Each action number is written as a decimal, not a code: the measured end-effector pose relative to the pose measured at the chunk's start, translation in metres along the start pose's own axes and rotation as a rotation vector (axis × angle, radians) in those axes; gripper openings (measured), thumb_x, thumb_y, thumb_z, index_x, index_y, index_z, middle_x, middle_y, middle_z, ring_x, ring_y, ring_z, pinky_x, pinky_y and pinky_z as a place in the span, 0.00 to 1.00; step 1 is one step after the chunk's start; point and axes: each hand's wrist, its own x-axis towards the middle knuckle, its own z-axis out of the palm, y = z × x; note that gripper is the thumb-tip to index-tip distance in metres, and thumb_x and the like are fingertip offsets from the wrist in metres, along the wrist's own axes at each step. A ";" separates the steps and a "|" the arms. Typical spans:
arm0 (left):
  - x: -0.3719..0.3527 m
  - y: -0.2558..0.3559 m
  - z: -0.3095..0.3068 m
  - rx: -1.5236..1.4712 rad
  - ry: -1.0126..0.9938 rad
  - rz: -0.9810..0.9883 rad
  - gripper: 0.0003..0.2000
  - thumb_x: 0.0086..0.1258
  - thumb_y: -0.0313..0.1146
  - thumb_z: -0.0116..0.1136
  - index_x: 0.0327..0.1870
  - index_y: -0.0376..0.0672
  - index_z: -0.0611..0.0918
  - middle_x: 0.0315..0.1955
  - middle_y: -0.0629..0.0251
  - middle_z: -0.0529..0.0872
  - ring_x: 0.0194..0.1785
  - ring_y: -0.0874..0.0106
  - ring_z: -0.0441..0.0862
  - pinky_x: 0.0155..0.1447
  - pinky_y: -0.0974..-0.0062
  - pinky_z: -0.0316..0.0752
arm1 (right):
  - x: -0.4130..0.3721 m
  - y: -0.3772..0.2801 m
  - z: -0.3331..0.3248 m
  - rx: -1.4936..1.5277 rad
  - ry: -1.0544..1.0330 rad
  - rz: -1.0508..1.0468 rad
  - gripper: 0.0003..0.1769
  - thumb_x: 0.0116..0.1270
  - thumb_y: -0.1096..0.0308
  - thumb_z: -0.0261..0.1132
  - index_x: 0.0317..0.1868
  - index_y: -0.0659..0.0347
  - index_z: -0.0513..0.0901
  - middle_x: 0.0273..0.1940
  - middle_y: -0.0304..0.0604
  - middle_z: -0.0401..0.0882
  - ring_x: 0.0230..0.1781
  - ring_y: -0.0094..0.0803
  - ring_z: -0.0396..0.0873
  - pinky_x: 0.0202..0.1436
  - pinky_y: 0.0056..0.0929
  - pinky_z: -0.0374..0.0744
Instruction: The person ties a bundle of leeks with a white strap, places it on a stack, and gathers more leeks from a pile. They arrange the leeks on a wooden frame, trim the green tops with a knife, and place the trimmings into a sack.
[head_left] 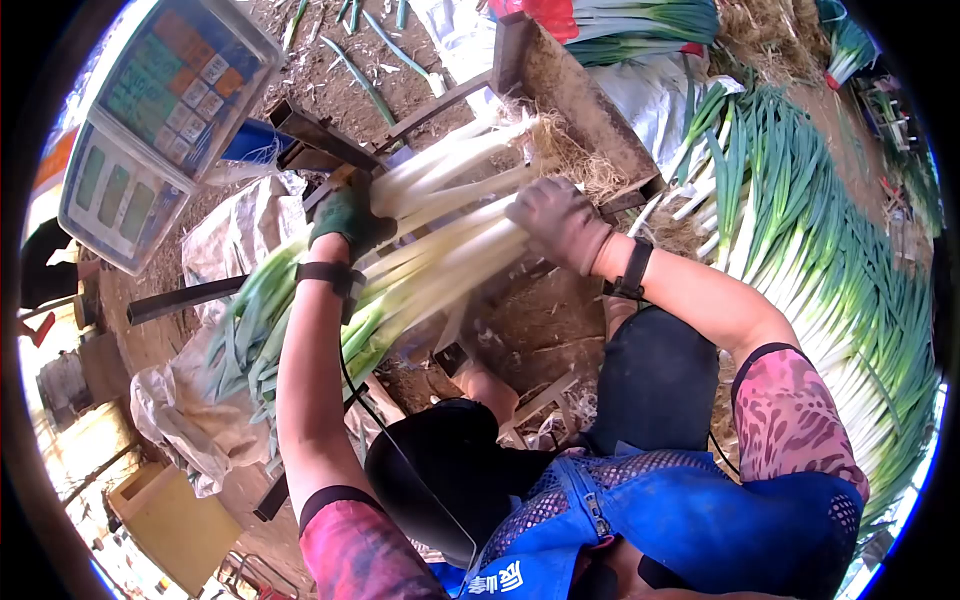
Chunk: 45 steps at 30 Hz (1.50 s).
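Note:
A bunch of long green onions (440, 260) lies across a metal stand, white stalks toward the right and green leaves hanging to the left. Around the stalks near the stand's left bar is my left hand (352, 215), in a dark green glove, its fingers closed and partly hidden. My right hand (560, 222), in a pale dusty glove, is curled over the white ends close to the roots, slightly blurred. Tangled brown roots (590, 165) rest against the stand's rusty metal plate (575, 95).
A scale (150, 130) wrapped in clear plastic stands at the upper left. On the right lies a long heap of green onions (800, 230). Another bundle (640, 25) sits at the top. Pale sacking (190, 400) lies under the leaves; loose leaves (360, 80) litter the soil.

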 end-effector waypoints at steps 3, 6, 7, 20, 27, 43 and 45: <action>-0.005 0.008 0.013 0.008 -0.167 -0.015 0.43 0.45 0.47 0.76 0.65 0.42 0.72 0.52 0.45 0.84 0.58 0.49 0.82 0.61 0.58 0.77 | 0.004 -0.002 0.002 -0.031 -0.045 0.007 0.15 0.57 0.67 0.64 0.46 0.55 0.78 0.42 0.45 0.76 0.49 0.39 0.76 0.53 0.41 0.73; 0.000 0.013 0.004 -0.021 -0.267 -0.032 0.39 0.47 0.46 0.75 0.62 0.41 0.75 0.50 0.46 0.85 0.57 0.50 0.83 0.60 0.58 0.77 | 0.001 -0.001 0.001 -0.012 -0.064 0.015 0.15 0.56 0.67 0.65 0.45 0.55 0.77 0.42 0.45 0.76 0.50 0.39 0.75 0.54 0.42 0.73; -0.001 0.015 0.002 -0.025 -0.269 -0.011 0.38 0.47 0.46 0.75 0.62 0.42 0.75 0.50 0.46 0.86 0.56 0.50 0.83 0.59 0.58 0.77 | 0.002 0.000 0.000 0.006 -0.053 0.011 0.15 0.56 0.66 0.65 0.45 0.55 0.77 0.42 0.45 0.76 0.51 0.39 0.75 0.54 0.42 0.73; -0.002 0.011 -0.015 -0.190 -0.022 0.025 0.37 0.47 0.40 0.75 0.63 0.42 0.76 0.49 0.50 0.86 0.52 0.52 0.84 0.57 0.60 0.79 | 0.002 0.000 0.000 -0.012 -0.011 0.021 0.11 0.63 0.68 0.61 0.46 0.54 0.77 0.46 0.46 0.80 0.51 0.41 0.78 0.55 0.41 0.76; 0.016 0.025 0.017 -0.268 -0.002 0.106 0.35 0.50 0.34 0.72 0.65 0.44 0.75 0.57 0.48 0.80 0.62 0.51 0.77 0.64 0.58 0.74 | -0.003 0.002 0.006 0.067 -0.023 0.047 0.17 0.60 0.65 0.65 0.51 0.53 0.77 0.54 0.46 0.77 0.55 0.44 0.76 0.60 0.44 0.74; -0.013 0.025 0.014 -0.267 0.195 0.185 0.21 0.68 0.40 0.64 0.61 0.44 0.80 0.50 0.53 0.88 0.53 0.57 0.86 0.55 0.62 0.79 | 0.012 0.010 -0.014 0.181 -0.092 0.107 0.21 0.69 0.55 0.65 0.57 0.56 0.77 0.53 0.47 0.81 0.57 0.42 0.77 0.66 0.44 0.71; 0.003 0.018 0.018 -0.257 0.069 0.179 0.20 0.67 0.41 0.65 0.57 0.43 0.83 0.50 0.52 0.87 0.52 0.56 0.86 0.55 0.62 0.79 | 0.031 0.009 -0.015 0.100 -0.073 0.114 0.20 0.71 0.55 0.62 0.57 0.57 0.77 0.54 0.48 0.81 0.59 0.41 0.77 0.67 0.42 0.71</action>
